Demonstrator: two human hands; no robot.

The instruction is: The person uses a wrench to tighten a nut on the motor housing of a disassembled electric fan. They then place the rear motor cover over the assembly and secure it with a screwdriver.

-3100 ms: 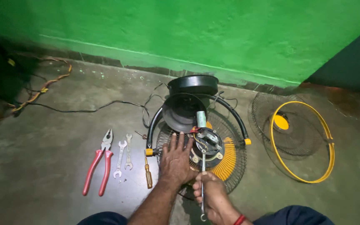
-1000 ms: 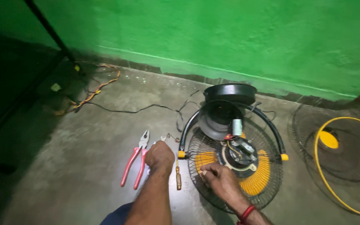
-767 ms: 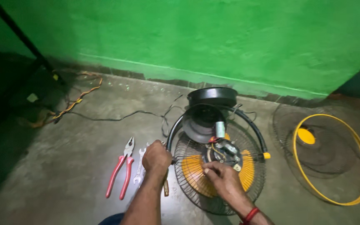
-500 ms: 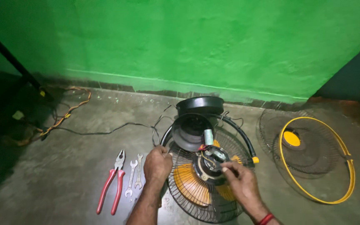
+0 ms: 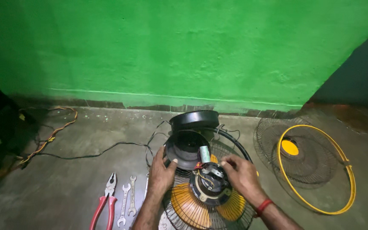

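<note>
The left hand (image 5: pixel 162 172) is gripping the rim of the black motor cover (image 5: pixel 187 148) while the right hand (image 5: pixel 241 176) is resting open-fingered on the fan motor (image 5: pixel 211 187) (floor-level, inside the grille (image 5: pixel 179 219)); lifting evenly, clear of the wires, seems wise

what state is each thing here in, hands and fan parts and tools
left hand: grip on rim of the black motor cover, which is off the motor
right hand: fingers resting on the motor
motor: exposed, wiring showing
front grille: detached, lying flat on the floor
pliers: lying unused, handles slightly apart
spanners: lying unused
</note>
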